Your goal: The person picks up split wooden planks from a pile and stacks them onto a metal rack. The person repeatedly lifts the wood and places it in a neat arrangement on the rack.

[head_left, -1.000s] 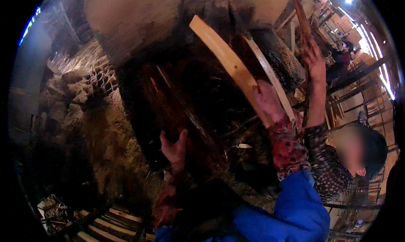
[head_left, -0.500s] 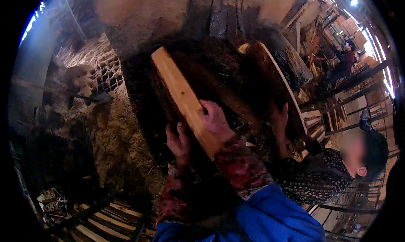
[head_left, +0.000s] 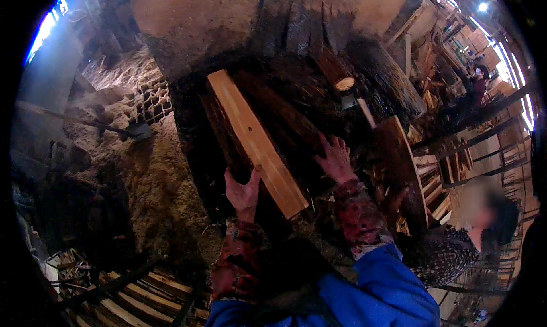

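A pale sawn plank [head_left: 256, 139] with a small dark knot lies slanted on a dark, debris-strewn surface. Beside its left edge is my left hand [head_left: 243, 193], thumb and fingers apart, the thumb at the wood's side. My right hand [head_left: 337, 160] is off the plank, fingers spread at the lower end of a dark bark-covered slab [head_left: 279, 107]. Another dark strip of wood [head_left: 219, 127] lies along the plank's left side. Both my forearms wear red patterned sleeve covers.
On the right a co-worker [head_left: 439, 256] in a dotted top is at a bark-edged slab [head_left: 399, 161]. Farther back lies a log [head_left: 336, 70] with a pale cut end. Sawdust [head_left: 159, 190] with a shovel [head_left: 137, 131] is on the left, slatted wood [head_left: 137, 304] at lower left.
My right hand has let go of the plank and moved right to the dark slab. My left hand stays near the plank's edge. The co-worker's slab has shifted nearer and lower.
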